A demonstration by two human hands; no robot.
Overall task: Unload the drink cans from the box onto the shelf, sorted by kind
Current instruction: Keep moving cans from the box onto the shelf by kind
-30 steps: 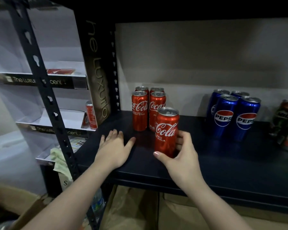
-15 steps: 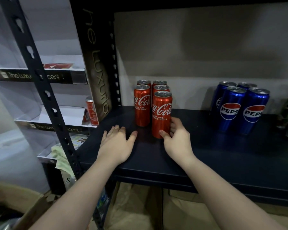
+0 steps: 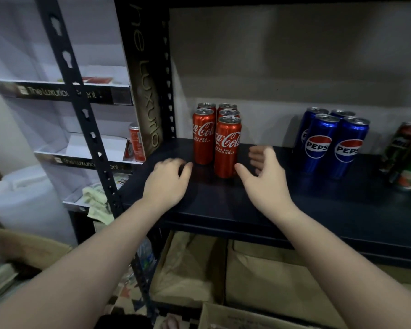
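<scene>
A dark blue shelf (image 3: 223, 203) holds the drinks. Five red cola cans (image 3: 227, 150) stand close together on its left side, near the back corner post. They stand up straight in a tight bunch, two in front and three behind. Four blue Pepsi cans (image 3: 320, 143) stand well apart from the red ones, further to the right. They are bunched up too, two in front and two behind. At the far right edge are some green and red cans (image 3: 406, 160), but they are blurry, so I cannot tell how many there are. The left hand (image 3: 166, 180) rests on the shelf, just beside the red cans.
</scene>
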